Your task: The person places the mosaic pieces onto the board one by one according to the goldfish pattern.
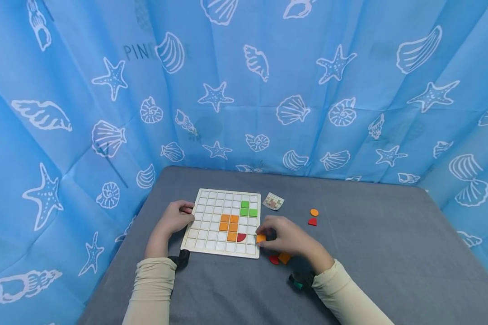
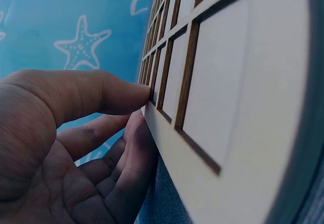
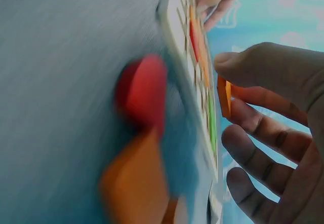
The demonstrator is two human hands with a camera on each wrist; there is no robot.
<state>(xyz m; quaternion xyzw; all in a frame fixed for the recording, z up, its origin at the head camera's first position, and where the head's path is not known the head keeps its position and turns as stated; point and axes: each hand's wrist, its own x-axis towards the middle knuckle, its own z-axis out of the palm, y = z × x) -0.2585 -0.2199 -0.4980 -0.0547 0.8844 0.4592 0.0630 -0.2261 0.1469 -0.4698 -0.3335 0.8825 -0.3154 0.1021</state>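
Observation:
A white grid board (image 1: 227, 253) lies flat on the grey cloth. My left hand (image 1: 174, 221) holds its left edge, the thumb on the rim in the left wrist view and the other fingers curled at the edge. With thumb and fingers, my right hand (image 1: 286, 237) pinches an orange square tile (image 3: 224, 97) by the board's right edge. Several orange squares (image 1: 233, 228) sit in the grid beside a red quarter-circle (image 1: 241, 237). Three green squares (image 1: 244, 211) fill cells at the upper right.
Beyond the board's right side lies a small pattern card (image 1: 274, 201). An orange round piece (image 1: 314, 212) and a red piece (image 1: 312, 221) are farther right. Below the right hand lie another red piece (image 1: 274, 259) and orange piece (image 1: 284, 257). A blue shell-print curtain (image 1: 260, 108) surrounds the table.

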